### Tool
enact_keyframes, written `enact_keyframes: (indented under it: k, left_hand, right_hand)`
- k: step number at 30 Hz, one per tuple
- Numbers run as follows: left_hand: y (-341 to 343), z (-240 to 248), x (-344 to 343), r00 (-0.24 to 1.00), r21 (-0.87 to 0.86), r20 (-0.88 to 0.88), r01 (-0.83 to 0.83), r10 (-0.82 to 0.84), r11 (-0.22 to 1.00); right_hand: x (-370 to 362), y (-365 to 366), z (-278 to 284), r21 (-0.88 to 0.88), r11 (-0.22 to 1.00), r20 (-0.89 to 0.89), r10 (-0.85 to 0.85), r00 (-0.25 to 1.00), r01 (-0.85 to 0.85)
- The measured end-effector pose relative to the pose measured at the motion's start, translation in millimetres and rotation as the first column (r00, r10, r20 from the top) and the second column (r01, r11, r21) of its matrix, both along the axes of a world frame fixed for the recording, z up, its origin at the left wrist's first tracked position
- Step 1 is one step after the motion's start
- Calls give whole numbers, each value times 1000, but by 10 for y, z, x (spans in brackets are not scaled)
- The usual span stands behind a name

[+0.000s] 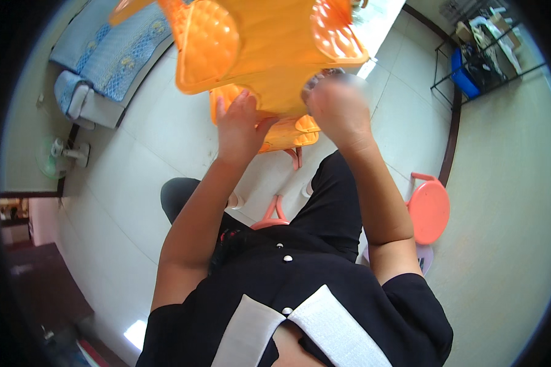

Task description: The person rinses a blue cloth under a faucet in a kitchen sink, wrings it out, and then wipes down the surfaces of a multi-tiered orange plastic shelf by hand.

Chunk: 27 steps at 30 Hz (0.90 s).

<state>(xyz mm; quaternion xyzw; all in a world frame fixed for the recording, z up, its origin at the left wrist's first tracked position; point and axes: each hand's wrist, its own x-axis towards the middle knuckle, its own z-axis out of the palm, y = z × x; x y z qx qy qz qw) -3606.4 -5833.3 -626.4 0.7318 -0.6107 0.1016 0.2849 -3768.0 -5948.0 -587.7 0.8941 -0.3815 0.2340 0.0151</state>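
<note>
A large orange plastic piece (pixel 275 43) with glossy quilted patches stands raised in front of me and runs past the top edge of the picture. My left hand (pixel 239 125) rests against its lower left part, fingers stretched out and thumb spread to the right. At the lower right of the piece is my right hand (pixel 340 113), closed and smeared by motion. From its grip shows a dark, mottled wad (pixel 319 81), perhaps cloth, pressed to the orange surface. Below is another orange quilted part (pixel 284 136); whether the two are joined I cannot tell.
Pink legs (pixel 296 158) show beneath the orange part. A round pink stool (pixel 430 211) stands by the right wall. Farther off are a black metal rack (pixel 480 88) with a blue bin, a sofa with blue covers (pixel 113 55), and a fan (pixel 64 153).
</note>
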Motion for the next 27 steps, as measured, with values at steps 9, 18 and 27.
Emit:
enact_keyframes:
  k: [9, 18, 27]
  left_hand:
    - [27, 164, -63, 996, -58, -6, 83, -83, 995]
    - [-11, 147, -83, 993, -90, 27, 113, -111, 989]
    - [16, 75, -10, 990, -70, 122, 80, -71, 994]
  right_hand:
    - [585, -530, -104, 300, 939, 19, 171, 985, -169]
    - [1164, -983, -128, 333, 924, 229, 112, 967, -186]
    - [858, -582, -270, 2, 916, 696, 287, 658, -401]
